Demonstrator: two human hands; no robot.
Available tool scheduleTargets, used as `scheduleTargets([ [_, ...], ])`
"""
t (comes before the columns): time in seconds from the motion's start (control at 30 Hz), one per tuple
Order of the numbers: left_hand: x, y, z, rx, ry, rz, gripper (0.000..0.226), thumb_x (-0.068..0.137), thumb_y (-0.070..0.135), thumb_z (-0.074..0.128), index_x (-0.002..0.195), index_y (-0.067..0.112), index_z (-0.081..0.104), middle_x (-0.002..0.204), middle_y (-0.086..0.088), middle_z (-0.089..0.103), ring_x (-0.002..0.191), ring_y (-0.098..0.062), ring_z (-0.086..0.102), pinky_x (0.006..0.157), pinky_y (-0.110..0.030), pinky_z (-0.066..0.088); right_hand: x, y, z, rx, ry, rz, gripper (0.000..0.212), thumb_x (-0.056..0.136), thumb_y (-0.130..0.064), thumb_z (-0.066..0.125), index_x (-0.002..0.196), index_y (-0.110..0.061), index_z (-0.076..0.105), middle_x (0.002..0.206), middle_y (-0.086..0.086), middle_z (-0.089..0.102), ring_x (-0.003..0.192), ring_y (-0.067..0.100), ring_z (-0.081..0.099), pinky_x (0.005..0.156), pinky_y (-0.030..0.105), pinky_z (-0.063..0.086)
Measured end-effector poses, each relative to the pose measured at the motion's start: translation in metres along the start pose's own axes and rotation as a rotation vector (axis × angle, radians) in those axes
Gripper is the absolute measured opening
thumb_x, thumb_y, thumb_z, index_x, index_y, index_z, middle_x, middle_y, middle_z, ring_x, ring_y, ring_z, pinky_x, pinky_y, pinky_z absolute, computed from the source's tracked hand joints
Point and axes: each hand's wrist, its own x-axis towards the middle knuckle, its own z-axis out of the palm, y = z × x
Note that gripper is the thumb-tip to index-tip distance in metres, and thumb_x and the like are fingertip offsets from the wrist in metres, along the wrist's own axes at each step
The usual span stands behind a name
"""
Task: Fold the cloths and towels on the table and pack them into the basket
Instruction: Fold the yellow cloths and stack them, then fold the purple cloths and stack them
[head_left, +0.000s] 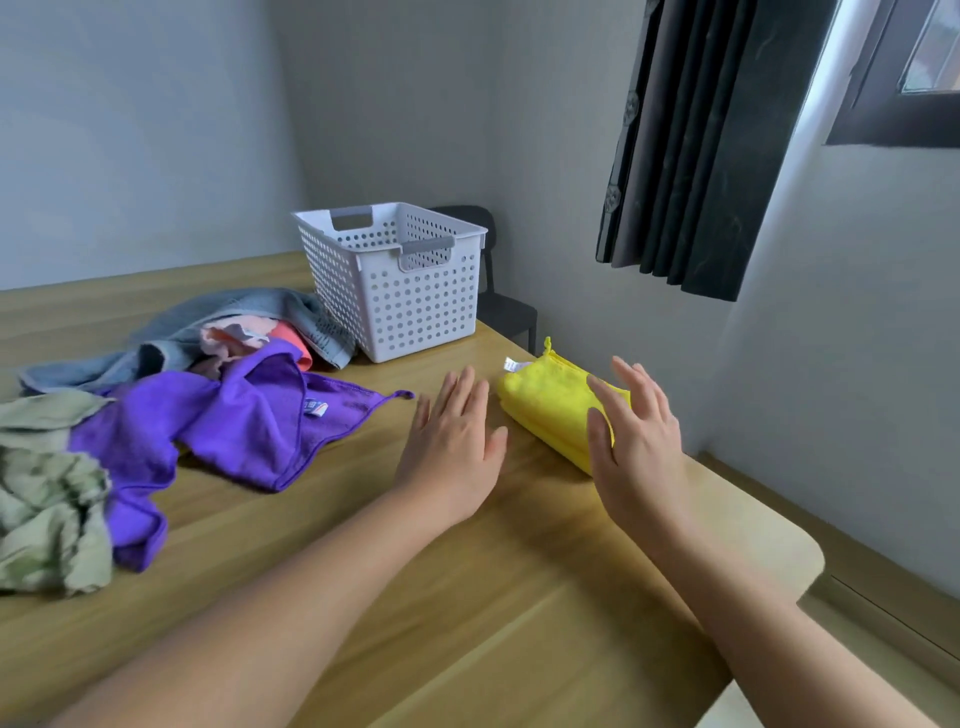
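Observation:
A folded yellow cloth (550, 402) lies on the wooden table (467, 597) near its right edge. My right hand (636, 441) hovers over the cloth's near end, fingers straight and spread. To the left of the cloth, my left hand (452, 441) is flat and open just above the table. A white perforated basket (400, 291) stands behind them. A purple cloth (223, 431) lies unfolded at the left, with a grey towel (171, 343), a pink cloth (249, 335) and a pale green cloth (47, 499) heaped around it.
The table's right edge and rounded corner (800, 556) are close to my right hand. A dark chair (498, 301) stands behind the basket. Dark curtains (696, 156) hang by a window at the upper right.

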Motion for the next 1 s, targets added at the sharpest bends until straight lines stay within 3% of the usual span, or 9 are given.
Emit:
scheduleTargets([
  [0.3, -0.094, -0.118, -0.061, 0.144, 0.101, -0.269, 0.049, 0.096, 0.029, 0.038, 0.143, 0.018, 0.031, 0.159, -0.003, 0.009, 0.146, -0.019, 0.001, 0.117, -0.044, 0.001, -0.036, -0.135, 0.056, 0.058, -0.376, -0.21, 0.059, 0.085, -0.044, 0.024, 0.129, -0.019, 0.054, 0.147, 0.008, 0.039, 0.138, 0.027, 0.033, 0.105, 0.04, 0.033],
  [0.4, -0.113, -0.154, -0.072, 0.227, 0.139, -0.367, 0.046, 0.094, 0.029, 0.039, 0.139, 0.023, 0.037, 0.159, -0.003, 0.01, 0.146, -0.021, 0.001, 0.115, -0.05, 0.001, -0.043, -0.175, 0.082, 0.042, -0.553, -0.209, 0.047, 0.092, -0.032, 0.039, 0.138, -0.023, 0.04, 0.153, 0.004, 0.025, 0.142, 0.022, 0.022, 0.108, 0.036, 0.026],
  [0.47, -0.118, -0.169, -0.068, 0.201, 0.113, -0.432, 0.046, 0.094, 0.03, 0.039, 0.139, 0.025, 0.036, 0.159, -0.003, 0.009, 0.147, -0.021, -0.001, 0.115, -0.053, 0.002, -0.044, -0.195, 0.098, 0.027, -0.606, -0.186, 0.05, 0.093, -0.028, 0.042, 0.142, -0.025, 0.032, 0.154, 0.003, 0.021, 0.141, 0.022, 0.023, 0.109, 0.035, 0.024],
  [0.57, -0.12, -0.182, -0.057, 0.179, 0.058, -0.487, 0.048, 0.095, 0.036, 0.036, 0.142, 0.028, 0.033, 0.158, -0.003, 0.014, 0.146, -0.019, 0.005, 0.116, -0.05, 0.004, -0.037, -0.22, 0.123, -0.006, -0.611, -0.203, 0.055, 0.093, -0.025, 0.04, 0.145, -0.03, 0.026, 0.15, 0.002, 0.03, 0.132, 0.024, 0.037, 0.104, 0.035, 0.028],
  [0.67, -0.116, -0.19, -0.052, 0.188, 0.075, -0.471, 0.052, 0.095, 0.039, 0.037, 0.145, 0.028, 0.028, 0.157, -0.002, 0.018, 0.146, -0.019, 0.009, 0.115, -0.049, 0.005, -0.028, -0.229, 0.138, -0.059, -0.58, -0.195, 0.044, 0.095, -0.02, 0.038, 0.137, -0.031, 0.044, 0.14, -0.003, 0.046, 0.127, 0.022, 0.041, 0.097, 0.035, 0.031],
  [0.77, -0.117, -0.201, -0.054, 0.174, 0.085, -0.484, 0.055, 0.094, 0.041, 0.038, 0.145, 0.025, 0.027, 0.157, -0.001, 0.018, 0.146, -0.018, 0.009, 0.116, -0.047, 0.004, -0.026, -0.227, 0.141, -0.03, -0.539, -0.188, 0.036, 0.091, -0.011, 0.042, 0.12, -0.021, 0.061, 0.12, 0.002, 0.06, 0.116, 0.025, 0.049, 0.087, 0.033, 0.036],
  [1.0, -0.117, -0.213, -0.059, 0.162, 0.102, -0.523, 0.054, 0.094, 0.04, 0.038, 0.144, 0.022, 0.028, 0.157, -0.003, 0.02, 0.146, -0.019, 0.01, 0.116, -0.047, 0.005, -0.043, -0.208, 0.112, -0.011, -0.479, -0.274, 0.03, 0.083, -0.009, 0.05, 0.104, -0.016, 0.07, 0.104, 0.002, 0.067, 0.104, 0.025, 0.057, 0.073, 0.031, 0.044],
])
